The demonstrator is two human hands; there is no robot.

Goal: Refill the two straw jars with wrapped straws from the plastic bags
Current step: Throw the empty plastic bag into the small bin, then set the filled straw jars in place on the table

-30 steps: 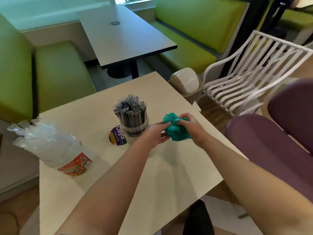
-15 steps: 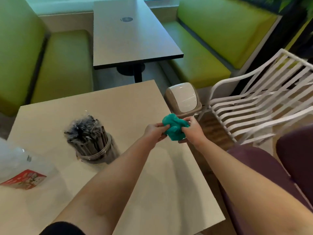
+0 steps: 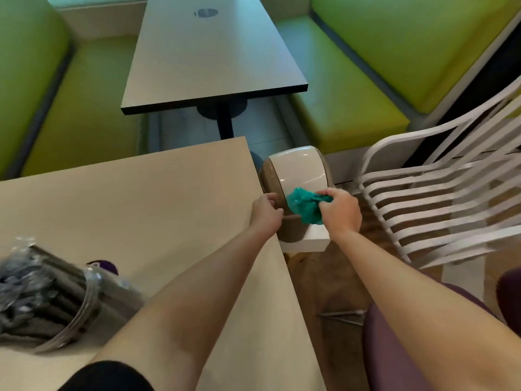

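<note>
Past the right edge of the worktop (image 3: 158, 198), the right hand (image 3: 339, 211) clenches a crumpled teal plastic bag (image 3: 304, 206) in curled fingers, holding it against the near side of a small swing-lid waste bin (image 3: 296, 172). That bin stands on the floor just beside the worktop's far right corner, its white lid tilted toward the viewer and its brown body below. Close to the left of the bag, the left hand (image 3: 266, 210) hovers at the worktop edge with fingers loosely bent, touching the bin's brown side and grasping nothing that can be made out. At the near left of the worktop sits a clear straw jar (image 3: 70, 311), blurred, packed with dark wrapped straws (image 3: 28, 292) that lean to the left. A small purple lid (image 3: 104, 266) lies just behind the jar. To the right of the bin stands a white slatted chair (image 3: 439, 198), and a purple seat (image 3: 389, 348) fills the near right corner. Farther off, a grey table (image 3: 208, 57) stands between two green benches (image 3: 352, 80).
</note>
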